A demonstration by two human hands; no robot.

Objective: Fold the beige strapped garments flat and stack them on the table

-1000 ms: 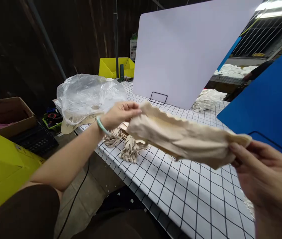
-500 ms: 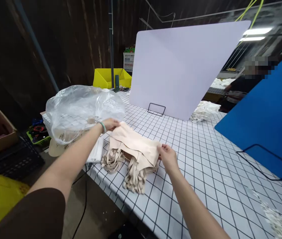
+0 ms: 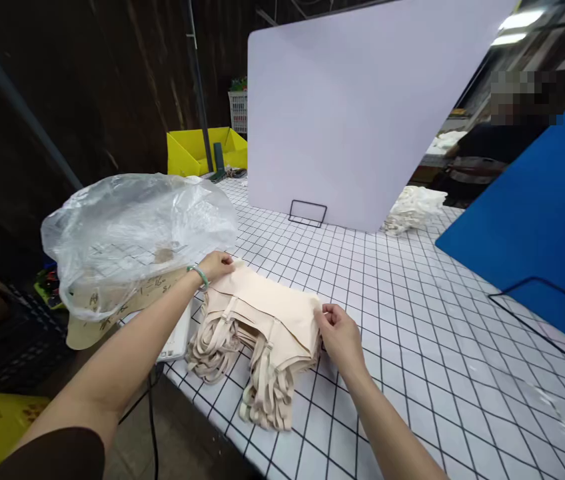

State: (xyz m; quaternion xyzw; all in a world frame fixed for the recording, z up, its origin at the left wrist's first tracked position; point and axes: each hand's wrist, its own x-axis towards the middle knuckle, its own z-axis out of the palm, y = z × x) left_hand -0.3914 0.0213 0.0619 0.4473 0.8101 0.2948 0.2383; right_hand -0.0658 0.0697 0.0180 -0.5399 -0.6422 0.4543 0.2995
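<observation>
A stack of beige fabric garments [image 3: 267, 313] with dangling straps [image 3: 262, 400] lies at the near-left edge of the grid-patterned table [image 3: 412, 333]. My left hand [image 3: 216, 265], with a green bracelet at the wrist, pinches the top garment's far-left corner. At the stack's right edge, my right hand [image 3: 338, 333] grips the same top piece, which lies flat on the pile.
A clear plastic bag [image 3: 132, 227] over beige pieces sits left of the stack. A white board [image 3: 352, 107] and a blue board [image 3: 537, 220] stand on wire stands. White fabric pile [image 3: 412, 207] behind; yellow bins [image 3: 197, 150]; another person [image 3: 492, 153] at far right.
The garment I held stretched in the air a second ago now lies flat on top of the stack, both hands lowered with it onto the table.
</observation>
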